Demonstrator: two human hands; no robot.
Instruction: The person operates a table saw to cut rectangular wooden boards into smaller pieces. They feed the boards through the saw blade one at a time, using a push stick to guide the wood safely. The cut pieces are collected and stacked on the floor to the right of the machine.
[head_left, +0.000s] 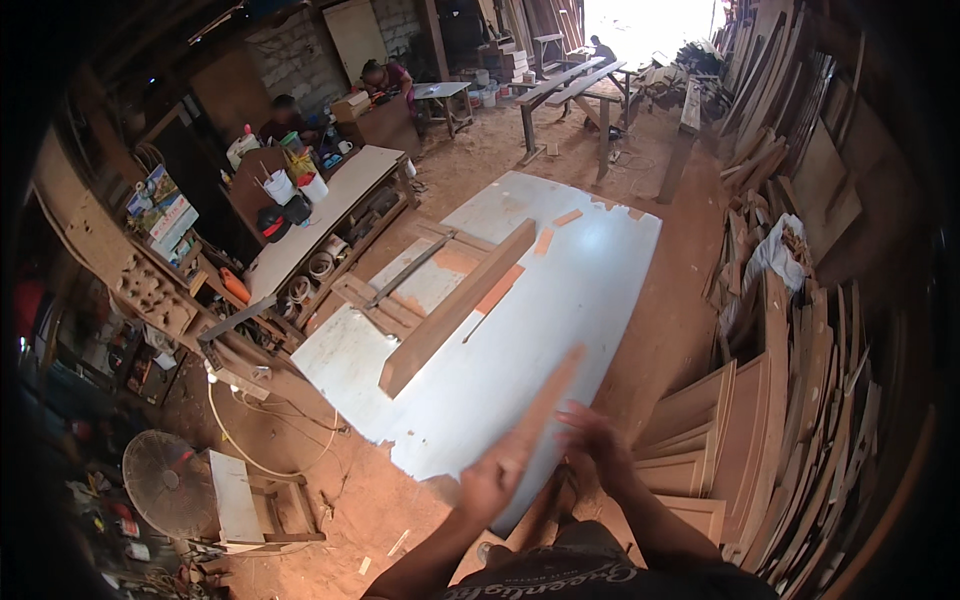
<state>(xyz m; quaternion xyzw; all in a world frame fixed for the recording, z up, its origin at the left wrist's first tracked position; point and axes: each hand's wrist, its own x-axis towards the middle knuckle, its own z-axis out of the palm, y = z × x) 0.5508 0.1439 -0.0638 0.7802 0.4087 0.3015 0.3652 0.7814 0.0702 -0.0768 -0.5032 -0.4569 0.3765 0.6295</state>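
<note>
My left hand is closed round the near end of a flat wooden strip, which slants up and away over a white-topped worktable. Beside the strip, on its right, my right hand is raised with its fingers apart, slightly blurred and apparently holding nothing. A long wooden board lies across the table, farther off and to the left. Next to it are a wooden frame and a dark metal bar. Small wood offcuts lie near the board's far end.
Stacked planks and panels line the right side. At left stand a fan, a small wooden stool and a long bench with buckets. Other people sit farther back, near sawhorses.
</note>
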